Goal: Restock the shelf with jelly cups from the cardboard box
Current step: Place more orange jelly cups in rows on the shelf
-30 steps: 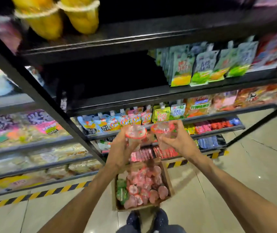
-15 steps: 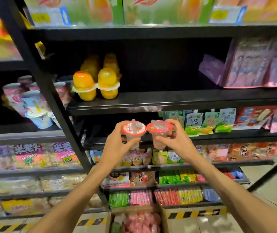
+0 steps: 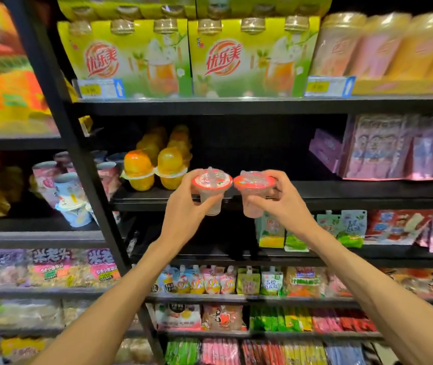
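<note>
My left hand (image 3: 184, 206) grips a clear jelly cup (image 3: 211, 189) with a red-rimmed lid. My right hand (image 3: 285, 204) grips a second pinkish jelly cup (image 3: 253, 192) with a red lid. Both cups are upright, side by side, lids almost touching, held just in front of the black shelf (image 3: 341, 192). On that shelf, to the left, stand orange jelly cups (image 3: 155, 167); the stretch behind my hands is dark and bare. The cardboard box is out of view.
A black upright post (image 3: 78, 159) divides the shelving at left. Green drink cartons (image 3: 189, 59) fill the shelf above. Pink snack bags (image 3: 394, 148) stand at the right of the same shelf. Pouches and packets line the lower shelves.
Both hands have risen with their cups from above the box to the level of the orange-cup shelf. The view has tilted up, and the box has dropped out of sight.
</note>
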A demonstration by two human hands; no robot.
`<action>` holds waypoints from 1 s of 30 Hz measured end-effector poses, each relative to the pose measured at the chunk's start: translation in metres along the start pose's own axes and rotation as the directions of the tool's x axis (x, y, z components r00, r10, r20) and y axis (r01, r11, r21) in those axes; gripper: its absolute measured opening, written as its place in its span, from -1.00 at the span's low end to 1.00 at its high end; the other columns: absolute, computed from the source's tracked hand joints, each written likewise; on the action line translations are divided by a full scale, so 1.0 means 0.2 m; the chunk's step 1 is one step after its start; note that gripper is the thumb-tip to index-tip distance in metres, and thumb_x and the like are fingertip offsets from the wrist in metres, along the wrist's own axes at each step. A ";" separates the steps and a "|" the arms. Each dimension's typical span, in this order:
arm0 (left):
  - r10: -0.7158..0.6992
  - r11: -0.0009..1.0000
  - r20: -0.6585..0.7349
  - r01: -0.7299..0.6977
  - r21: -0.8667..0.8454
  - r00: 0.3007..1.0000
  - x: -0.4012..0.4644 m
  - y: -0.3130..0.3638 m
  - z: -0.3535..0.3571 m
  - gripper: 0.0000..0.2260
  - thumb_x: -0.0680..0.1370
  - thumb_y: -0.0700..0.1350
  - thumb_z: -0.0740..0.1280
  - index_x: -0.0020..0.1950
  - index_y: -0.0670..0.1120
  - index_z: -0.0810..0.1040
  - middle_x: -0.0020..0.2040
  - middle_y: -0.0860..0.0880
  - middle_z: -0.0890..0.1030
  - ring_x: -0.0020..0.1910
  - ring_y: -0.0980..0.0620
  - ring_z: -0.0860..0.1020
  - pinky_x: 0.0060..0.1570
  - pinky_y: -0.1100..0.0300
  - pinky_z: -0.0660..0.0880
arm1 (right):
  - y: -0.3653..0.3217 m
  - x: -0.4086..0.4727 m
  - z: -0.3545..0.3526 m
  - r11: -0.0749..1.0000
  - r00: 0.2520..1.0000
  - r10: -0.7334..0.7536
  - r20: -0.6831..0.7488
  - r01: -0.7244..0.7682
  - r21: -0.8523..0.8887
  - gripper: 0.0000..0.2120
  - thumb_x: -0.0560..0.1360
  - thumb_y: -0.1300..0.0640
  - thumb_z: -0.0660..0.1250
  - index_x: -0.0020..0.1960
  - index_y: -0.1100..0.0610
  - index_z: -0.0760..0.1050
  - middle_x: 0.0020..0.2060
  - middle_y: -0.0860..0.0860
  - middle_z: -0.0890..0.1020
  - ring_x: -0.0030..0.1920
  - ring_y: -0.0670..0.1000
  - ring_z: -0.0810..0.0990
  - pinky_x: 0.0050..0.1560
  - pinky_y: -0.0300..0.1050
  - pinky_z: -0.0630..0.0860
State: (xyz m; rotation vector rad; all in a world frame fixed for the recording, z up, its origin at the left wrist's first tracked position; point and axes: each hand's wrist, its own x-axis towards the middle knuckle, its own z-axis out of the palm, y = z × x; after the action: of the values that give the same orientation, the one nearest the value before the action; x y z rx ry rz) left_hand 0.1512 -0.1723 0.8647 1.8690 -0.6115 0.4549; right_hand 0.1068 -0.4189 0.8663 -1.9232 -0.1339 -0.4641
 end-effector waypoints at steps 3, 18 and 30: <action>0.022 1.000 -0.006 -0.022 0.004 1.000 0.10 -0.02 0.03 -0.43 0.53 0.07 0.52 0.48 0.09 0.38 0.33 0.18 0.56 0.28 0.20 0.55 0.18 0.13 0.60 | -0.01 0.09 -0.01 1.000 1.000 -0.009 -0.027 0.009 -0.002 -0.39 0.47 0.07 0.58 0.40 -0.04 0.36 0.25 -0.12 0.61 0.19 -0.14 0.64 0.14 -0.12 0.61; -0.087 0.986 -0.019 0.089 0.143 0.996 0.43 -0.34 0.30 -0.33 0.53 -0.15 0.52 0.55 0.02 0.25 0.33 -0.03 0.51 0.28 0.03 0.51 0.23 0.10 0.52 | 0.19 0.46 0.05 0.990 0.994 0.063 -0.090 -0.073 -0.118 -0.31 0.51 0.10 0.54 0.52 0.09 0.25 0.21 -0.13 0.53 0.22 -0.09 0.56 0.08 -0.37 0.46; -0.437 0.744 -0.109 0.427 0.513 0.893 0.84 -0.38 0.50 -0.39 0.62 -0.25 0.33 0.62 -0.11 0.16 0.27 -0.32 0.54 0.25 -0.30 0.56 0.19 -0.11 0.52 | 0.37 0.74 0.11 0.964 0.998 0.047 -0.039 -0.055 -0.261 -0.13 0.54 0.14 0.51 0.62 -0.05 0.00 0.31 0.04 0.57 0.16 -0.01 0.62 0.25 -0.13 0.52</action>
State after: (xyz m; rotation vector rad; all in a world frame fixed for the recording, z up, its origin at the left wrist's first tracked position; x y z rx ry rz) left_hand 0.3336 -0.2755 0.8680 2.4592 -0.0290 0.3089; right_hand 0.2700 -0.4467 0.8517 -2.1713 -0.0013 -0.4976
